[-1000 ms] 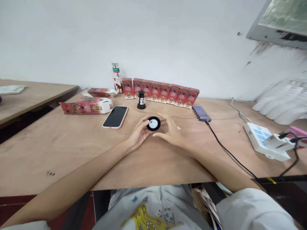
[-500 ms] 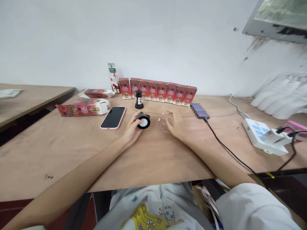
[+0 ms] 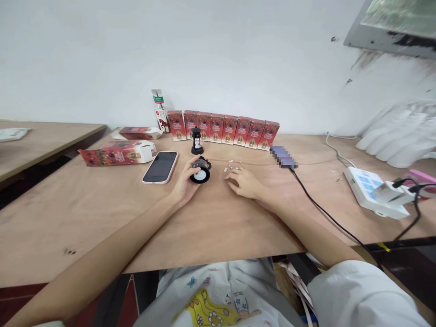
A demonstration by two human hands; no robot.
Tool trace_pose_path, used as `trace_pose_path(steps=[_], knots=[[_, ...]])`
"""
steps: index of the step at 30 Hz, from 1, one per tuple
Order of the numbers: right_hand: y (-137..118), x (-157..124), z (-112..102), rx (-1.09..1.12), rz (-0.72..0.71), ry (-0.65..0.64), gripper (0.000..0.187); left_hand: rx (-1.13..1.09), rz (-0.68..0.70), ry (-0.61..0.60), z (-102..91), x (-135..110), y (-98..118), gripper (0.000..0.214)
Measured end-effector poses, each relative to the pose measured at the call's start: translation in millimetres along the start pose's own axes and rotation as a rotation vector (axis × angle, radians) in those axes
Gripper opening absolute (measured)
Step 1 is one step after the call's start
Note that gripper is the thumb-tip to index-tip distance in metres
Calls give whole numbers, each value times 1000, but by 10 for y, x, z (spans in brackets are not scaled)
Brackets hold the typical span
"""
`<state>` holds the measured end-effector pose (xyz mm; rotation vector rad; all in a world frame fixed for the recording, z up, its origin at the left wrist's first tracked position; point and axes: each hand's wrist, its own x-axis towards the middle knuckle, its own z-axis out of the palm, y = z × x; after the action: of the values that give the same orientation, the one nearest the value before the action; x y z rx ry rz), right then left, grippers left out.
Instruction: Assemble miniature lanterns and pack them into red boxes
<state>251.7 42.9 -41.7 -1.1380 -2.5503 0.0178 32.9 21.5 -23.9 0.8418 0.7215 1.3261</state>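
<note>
My left hand (image 3: 185, 184) is wrapped around a small black lantern (image 3: 205, 163), tipped so its round white underside faces me. My right hand (image 3: 247, 184) rests low on the table with its fingers apart and slightly bent. Small white bits (image 3: 225, 170) lie just beyond its fingertips. The thin white wire seen there before is mostly hidden under that hand. Behind my left hand, a second black lantern (image 3: 197, 141) with a whitish figure inside stands upright.
Several red printed boxes (image 3: 217, 128) stand in a row along the wall. Two opened red boxes (image 3: 117, 153) lie at the left, near a phone (image 3: 160, 167). Toward the right are a blurred-out device (image 3: 284, 157) on a black cable and a white power strip (image 3: 371, 190).
My right hand has come down and slightly left, over the thin wire. My left hand has turned the lantern, moving it a little to the left, and its thumb no longer covers the white underside.
</note>
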Motion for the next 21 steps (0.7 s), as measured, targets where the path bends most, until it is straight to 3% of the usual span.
trace_pose_path(steps=[7, 11, 15, 18, 21], knots=[[-183, 0, -14, 63, 193, 11, 19, 98, -11, -56, -27, 4, 90, 49], [-206, 7, -56, 294, 363, -11, 18, 233, -15, 18, -49, 36, 87, 46], [-160, 28, -50, 480, 427, -27, 8, 380, 48, 104, -107, 97, 73, 57], [-146, 47, 0, 646, 404, 72, 9, 416, 105, 265, -174, 161, 71, 68], [-190, 41, 37, 713, 277, 289, 15, 417, 107, 397, -210, 210, 86, 64]])
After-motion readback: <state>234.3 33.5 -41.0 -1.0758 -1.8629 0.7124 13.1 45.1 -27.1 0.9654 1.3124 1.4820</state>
